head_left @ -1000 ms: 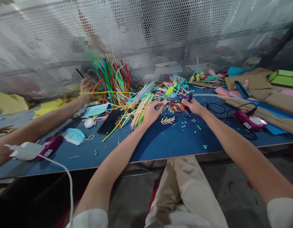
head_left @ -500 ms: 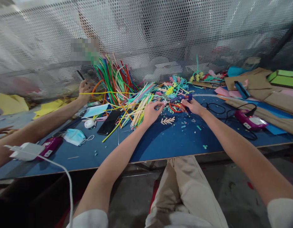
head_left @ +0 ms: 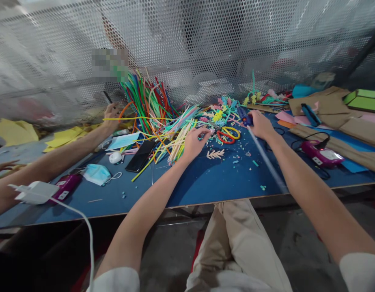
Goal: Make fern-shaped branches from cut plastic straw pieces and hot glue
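Note:
My right hand (head_left: 260, 125) is wrapped round a blue glue gun (head_left: 244, 116), whose long pale glue stick (head_left: 266, 158) slants down from its rear toward the table edge. My left hand (head_left: 195, 142) pinches a tiny pale piece (head_left: 212, 131) between thumb and fingertips; its kind is too small to make out. Between the hands lie scissors with red and yellow handles (head_left: 226, 140). Just below them rests a cream leaf-shaped piece (head_left: 215, 154) of pipe cleaner. Finished-looking coloured fuzzy sprigs (head_left: 218, 115) are heaped behind the scissors.
Pipe cleaners (head_left: 145, 97) lie bundled at the left, beside a black phone (head_left: 140, 156) and a blue face mask (head_left: 96, 174). A co-worker's arm (head_left: 68, 144) reaches in there. A purple power strip (head_left: 321, 154) and brown paper (head_left: 321, 103) lie at right; a mesh screen (head_left: 187, 48) stands behind.
My right hand has moved the glue gun up and to the right, off the scissors, and tilted it, so its stick now points toward me. My left hand stays nearly still.

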The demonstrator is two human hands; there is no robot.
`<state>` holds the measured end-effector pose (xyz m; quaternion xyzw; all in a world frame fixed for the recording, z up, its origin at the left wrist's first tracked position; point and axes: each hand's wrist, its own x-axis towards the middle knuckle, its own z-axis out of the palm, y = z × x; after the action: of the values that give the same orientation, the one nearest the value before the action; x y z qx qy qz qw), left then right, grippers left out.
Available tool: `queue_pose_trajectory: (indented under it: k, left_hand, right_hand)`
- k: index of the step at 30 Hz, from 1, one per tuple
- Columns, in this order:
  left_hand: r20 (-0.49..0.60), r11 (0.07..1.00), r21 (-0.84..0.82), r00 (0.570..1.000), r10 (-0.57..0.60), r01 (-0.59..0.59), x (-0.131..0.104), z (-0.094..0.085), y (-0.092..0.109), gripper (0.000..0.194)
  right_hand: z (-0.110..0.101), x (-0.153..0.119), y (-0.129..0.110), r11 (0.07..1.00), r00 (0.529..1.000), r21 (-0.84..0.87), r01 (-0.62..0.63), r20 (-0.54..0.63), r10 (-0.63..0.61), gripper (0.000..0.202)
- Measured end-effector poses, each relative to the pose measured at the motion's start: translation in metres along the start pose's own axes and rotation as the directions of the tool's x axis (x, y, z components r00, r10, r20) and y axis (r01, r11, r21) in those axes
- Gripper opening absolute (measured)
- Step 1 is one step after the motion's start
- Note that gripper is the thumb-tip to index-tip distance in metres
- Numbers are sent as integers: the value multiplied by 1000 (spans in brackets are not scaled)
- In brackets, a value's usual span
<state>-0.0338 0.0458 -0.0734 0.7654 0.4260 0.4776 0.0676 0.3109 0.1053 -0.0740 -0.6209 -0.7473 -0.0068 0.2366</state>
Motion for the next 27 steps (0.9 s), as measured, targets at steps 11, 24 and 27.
queue_pose_trajectory:
  k: [11,24,27]
  left_hand:
    - [-111,984,95,980,164,-154,0,-1,5,13]
    - [-136,992,8,983,123,-123,-1,2,19,18]
    - [-114,995,-61,991,74,-82,-3,3,21,22]
  right_hand:
    - [6,-9,-56,865,930,362,347,-250,-269,21]
    - [22,-40,-133,546,976,810,215,-165,-140,29]
    - [24,-39,-132,492,991,861,130,-96,-93,34]
